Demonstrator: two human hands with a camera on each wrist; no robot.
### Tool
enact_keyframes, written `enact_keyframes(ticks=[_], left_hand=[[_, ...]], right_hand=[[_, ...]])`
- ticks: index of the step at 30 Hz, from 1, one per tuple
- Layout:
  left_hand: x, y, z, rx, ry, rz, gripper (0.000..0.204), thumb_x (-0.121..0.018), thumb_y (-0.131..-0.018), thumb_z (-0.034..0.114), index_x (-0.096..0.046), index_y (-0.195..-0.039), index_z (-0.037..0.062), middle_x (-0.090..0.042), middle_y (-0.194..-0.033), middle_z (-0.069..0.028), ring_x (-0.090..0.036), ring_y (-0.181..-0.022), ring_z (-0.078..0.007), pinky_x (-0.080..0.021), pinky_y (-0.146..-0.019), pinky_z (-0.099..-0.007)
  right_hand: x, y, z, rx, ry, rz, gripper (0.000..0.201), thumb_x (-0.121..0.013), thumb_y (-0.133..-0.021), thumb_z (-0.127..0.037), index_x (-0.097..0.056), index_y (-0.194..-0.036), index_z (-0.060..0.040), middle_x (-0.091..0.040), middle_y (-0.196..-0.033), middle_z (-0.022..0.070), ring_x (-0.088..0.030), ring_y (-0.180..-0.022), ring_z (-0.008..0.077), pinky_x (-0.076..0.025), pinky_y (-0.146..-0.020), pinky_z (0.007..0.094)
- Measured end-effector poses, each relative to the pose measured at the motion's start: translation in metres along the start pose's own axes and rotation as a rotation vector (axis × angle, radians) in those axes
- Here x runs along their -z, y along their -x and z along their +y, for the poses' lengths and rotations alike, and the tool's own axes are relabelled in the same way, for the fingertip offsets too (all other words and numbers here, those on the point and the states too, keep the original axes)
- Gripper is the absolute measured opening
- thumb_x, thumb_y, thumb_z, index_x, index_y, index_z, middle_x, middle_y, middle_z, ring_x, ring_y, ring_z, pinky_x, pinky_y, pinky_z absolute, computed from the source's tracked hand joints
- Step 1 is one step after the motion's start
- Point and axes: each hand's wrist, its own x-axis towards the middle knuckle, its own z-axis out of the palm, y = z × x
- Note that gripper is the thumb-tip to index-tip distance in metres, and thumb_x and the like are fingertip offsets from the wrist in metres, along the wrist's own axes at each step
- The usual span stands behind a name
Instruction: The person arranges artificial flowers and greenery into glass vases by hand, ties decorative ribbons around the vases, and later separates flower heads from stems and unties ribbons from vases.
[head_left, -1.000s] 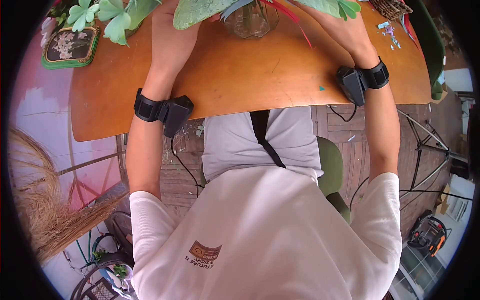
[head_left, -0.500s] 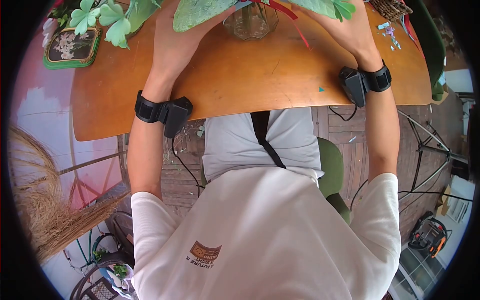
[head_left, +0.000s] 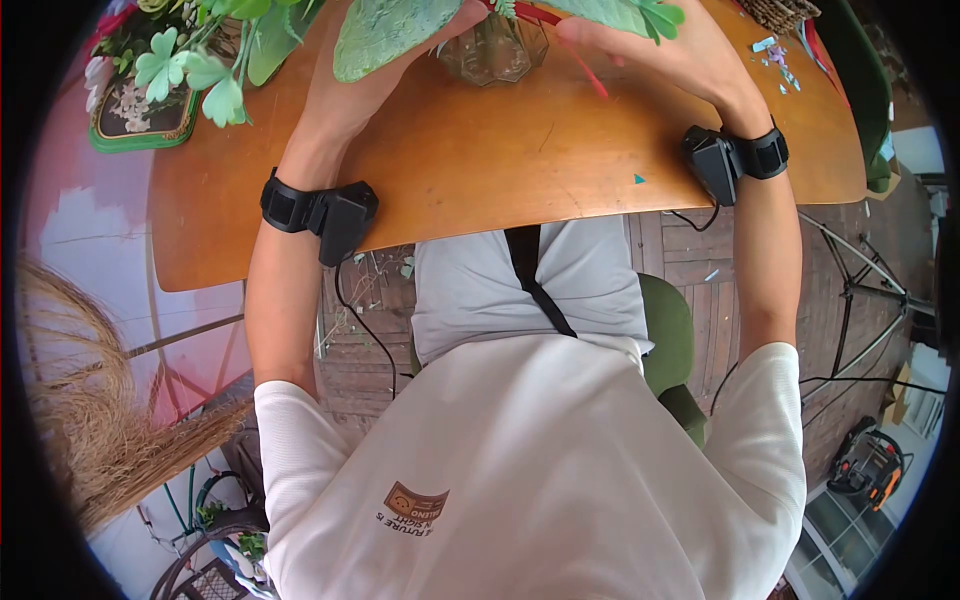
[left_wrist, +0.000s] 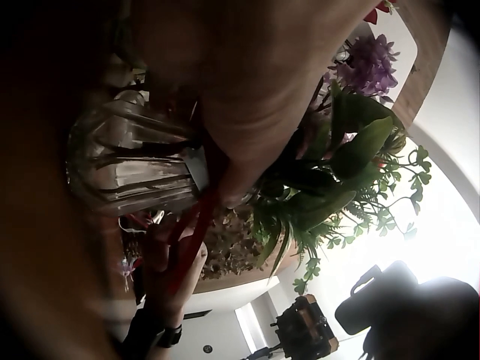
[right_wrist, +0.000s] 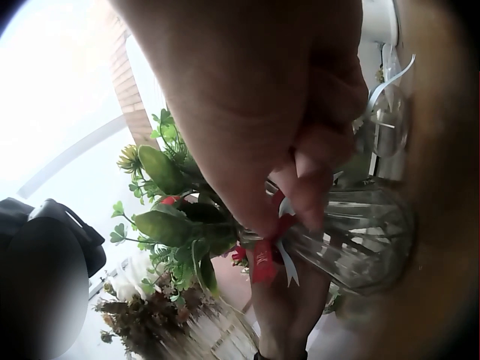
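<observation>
A faceted glass vase (head_left: 492, 55) holds green leafy stems (left_wrist: 352, 157) and stands on the wooden table. Around its neck runs a red ribbon (left_wrist: 192, 247), with a pale ribbon (right_wrist: 289, 262) beside it. At the vase's neck my left hand (left_wrist: 262, 105) pinches the red ribbon, its thumb tip right against it. From the other side my right hand (right_wrist: 247, 112) grips the same ribbon between thumb and curled fingers. In the head view, large leaves (head_left: 390, 38) hide part of the left hand, and one ribbon end hangs beside the right hand's fingers.
A green-edged framed picture (head_left: 145, 110) lies at the table's left. Small scraps (head_left: 776, 62) and a woven basket (head_left: 780, 12) are at the right. Black wrist cameras (head_left: 345, 222) with cables sit on both forearms. Dried grass (head_left: 75, 400) stands to the left.
Both hands have come slightly nearer the body, and more of the right hand shows. The hanging red ribbon end has shifted left. The view has tilted a little.
</observation>
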Motion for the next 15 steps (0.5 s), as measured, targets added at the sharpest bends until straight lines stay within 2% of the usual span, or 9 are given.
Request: enact_keyframes(ticks=[4,6,7,9,13,15], left_hand=[[-0.002,-0.004,0.002,-0.073,-0.145,0.028,0.042,-0.075,-0.089,0.006,-0.061,-0.129,0.0035,-0.068,-0.122,-0.0092,-0.064,-0.11,-0.0219,-0.051,-0.091,-0.0348],[-0.005,-0.006,0.004,-0.123,-0.238,0.05,0.041,-0.075,-0.089,0.007,-0.062,-0.128,0.004,-0.068,-0.122,-0.0092,-0.064,-0.11,-0.0228,-0.051,-0.091,-0.0354],[-0.006,-0.006,0.004,-0.146,-0.283,0.061,0.041,-0.075,-0.089,0.008,-0.062,-0.128,0.0042,-0.068,-0.122,-0.0092,-0.064,-0.111,-0.0233,-0.051,-0.091,-0.0357],[-0.009,-0.005,0.005,-0.191,-0.373,0.088,0.041,-0.075,-0.089,0.009,-0.063,-0.128,0.0046,-0.068,-0.122,-0.0092,-0.064,-0.111,-0.0242,-0.051,-0.092,-0.0363],[-0.009,-0.002,0.007,-0.257,-0.517,0.138,0.04,-0.075,-0.089,0.01,-0.063,-0.127,0.0052,-0.068,-0.121,-0.0091,-0.064,-0.111,-0.0255,-0.05,-0.093,-0.0372],[-0.011,-0.001,0.009,-0.176,-0.537,0.147,0.039,-0.075,-0.089,0.017,-0.065,-0.126,0.007,-0.069,-0.123,-0.0094,-0.063,-0.112,-0.0292,-0.048,-0.097,-0.0398]], right_hand=[[0.001,0.001,0.004,0.088,-0.062,-0.02,0.021,-0.07,-0.094,-0.017,-0.075,-0.088,0.0016,-0.071,-0.073,-0.0015,-0.057,-0.07,0.0031,-0.048,-0.068,0.0231],[0.001,-0.004,0.022,0.057,-0.185,0.089,0.021,-0.069,-0.095,-0.016,-0.072,-0.105,0.0015,-0.073,-0.092,0.0003,-0.06,-0.082,0.0047,-0.05,-0.075,0.0245],[0.001,-0.006,0.024,0.053,-0.186,0.092,0.021,-0.069,-0.095,-0.016,-0.072,-0.105,0.0015,-0.073,-0.092,0.0003,-0.06,-0.082,0.0047,-0.05,-0.075,0.0245],[-0.003,-0.014,0.025,0.334,-0.106,0.308,0.031,-0.068,-0.096,-0.016,-0.066,-0.123,0.0007,-0.07,-0.111,0.0021,-0.06,-0.094,0.0074,-0.051,-0.083,0.0266],[-0.007,-0.021,0.026,0.415,-0.123,0.391,0.035,-0.066,-0.097,-0.014,-0.063,-0.128,0.0005,-0.069,-0.118,0.0029,-0.061,-0.102,0.0097,-0.05,-0.088,0.0274],[-0.003,-0.022,0.032,0.416,-0.12,0.418,0.034,-0.066,-0.097,-0.013,-0.064,-0.128,0.0006,-0.07,-0.115,0.0026,-0.061,-0.101,0.0101,-0.05,-0.088,0.0275]])
